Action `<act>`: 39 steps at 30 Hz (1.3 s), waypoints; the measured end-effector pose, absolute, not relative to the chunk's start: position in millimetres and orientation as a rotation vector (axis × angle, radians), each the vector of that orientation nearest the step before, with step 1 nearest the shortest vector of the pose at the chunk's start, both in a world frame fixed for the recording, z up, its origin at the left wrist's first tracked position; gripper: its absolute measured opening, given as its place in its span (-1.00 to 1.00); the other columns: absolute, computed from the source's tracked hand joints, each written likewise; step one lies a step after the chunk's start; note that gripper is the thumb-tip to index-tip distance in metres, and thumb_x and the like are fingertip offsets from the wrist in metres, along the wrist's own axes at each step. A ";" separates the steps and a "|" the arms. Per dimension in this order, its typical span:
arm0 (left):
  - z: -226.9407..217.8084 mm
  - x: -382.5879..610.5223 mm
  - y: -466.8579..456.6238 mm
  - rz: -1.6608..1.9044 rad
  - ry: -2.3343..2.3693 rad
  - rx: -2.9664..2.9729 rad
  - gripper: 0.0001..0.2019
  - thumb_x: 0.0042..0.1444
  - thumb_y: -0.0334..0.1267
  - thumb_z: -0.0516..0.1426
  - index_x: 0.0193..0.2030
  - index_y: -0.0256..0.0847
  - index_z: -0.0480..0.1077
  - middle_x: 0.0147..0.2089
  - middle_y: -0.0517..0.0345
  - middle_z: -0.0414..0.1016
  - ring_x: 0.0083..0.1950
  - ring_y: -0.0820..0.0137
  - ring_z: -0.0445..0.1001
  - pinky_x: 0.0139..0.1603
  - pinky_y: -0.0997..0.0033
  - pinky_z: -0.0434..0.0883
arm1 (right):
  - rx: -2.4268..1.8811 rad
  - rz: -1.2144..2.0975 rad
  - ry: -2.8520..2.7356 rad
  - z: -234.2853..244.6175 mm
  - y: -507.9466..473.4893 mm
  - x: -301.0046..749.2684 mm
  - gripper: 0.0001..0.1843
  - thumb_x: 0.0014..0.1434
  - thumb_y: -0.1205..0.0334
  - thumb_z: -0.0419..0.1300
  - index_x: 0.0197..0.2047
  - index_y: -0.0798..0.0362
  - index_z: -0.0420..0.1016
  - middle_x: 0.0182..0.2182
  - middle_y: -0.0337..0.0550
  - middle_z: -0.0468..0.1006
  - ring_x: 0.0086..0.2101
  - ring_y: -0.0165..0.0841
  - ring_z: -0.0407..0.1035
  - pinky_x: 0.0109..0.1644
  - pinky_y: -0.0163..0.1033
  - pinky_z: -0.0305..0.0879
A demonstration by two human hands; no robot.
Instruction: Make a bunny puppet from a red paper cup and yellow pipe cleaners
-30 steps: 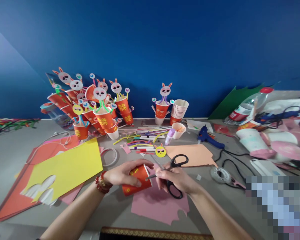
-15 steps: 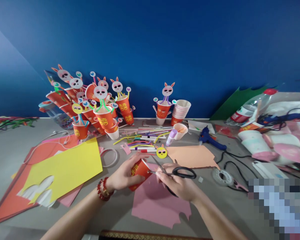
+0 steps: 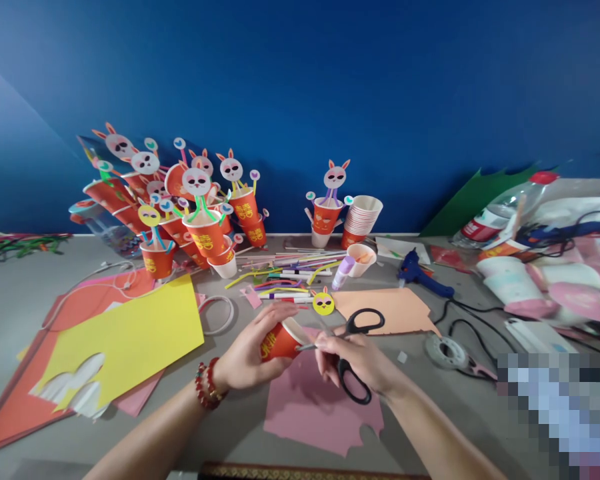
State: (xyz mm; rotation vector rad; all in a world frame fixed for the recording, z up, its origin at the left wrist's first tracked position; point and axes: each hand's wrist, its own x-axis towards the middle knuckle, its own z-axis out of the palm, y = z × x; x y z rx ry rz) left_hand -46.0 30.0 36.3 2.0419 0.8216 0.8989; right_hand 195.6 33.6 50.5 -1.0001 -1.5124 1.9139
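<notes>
Tilted on its side, a red paper cup point(image 3: 280, 339) with gold characters is gripped by my left hand point(image 3: 250, 347), its rim facing right. My right hand point(image 3: 355, 357) holds black-handled scissors point(image 3: 367, 322) by the blades, the finger loops apart and pointing right. A scissor tip touches the cup near its rim. Under both hands lies a pink paper sheet point(image 3: 325, 417) with cut edges. Just beyond the hands are a yellow rabbit-face cutout point(image 3: 323, 303) and an orange paper sheet point(image 3: 385, 310).
Rabbit-topped red cups point(image 3: 205, 233) crowd the back left. A cup stack point(image 3: 363, 217), glue stick point(image 3: 343, 270) and markers point(image 3: 285, 299) sit at the back. Yellow paper point(image 3: 150, 333) lies left. A blue glue gun point(image 3: 423, 277) and tape roll point(image 3: 447, 352) are right.
The cup has turned slightly, showing more of its rim. My right hand has rotated the scissors, and their finger loops have spread farther apart. The view has shifted slightly.
</notes>
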 end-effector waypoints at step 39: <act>13.4 -14.4 13.0 1.301 0.937 1.484 -0.58 0.18 -0.18 0.26 0.15 -0.09 0.28 0.23 -0.08 0.32 0.35 0.08 0.25 0.34 0.04 0.23 | -0.707 0.191 -2.170 33.9 5.7 163.6 -0.80 0.27 0.49 0.03 -0.33 0.02 0.27 -0.53 -0.21 0.41 -0.49 -0.34 0.25 -0.38 -0.24 0.16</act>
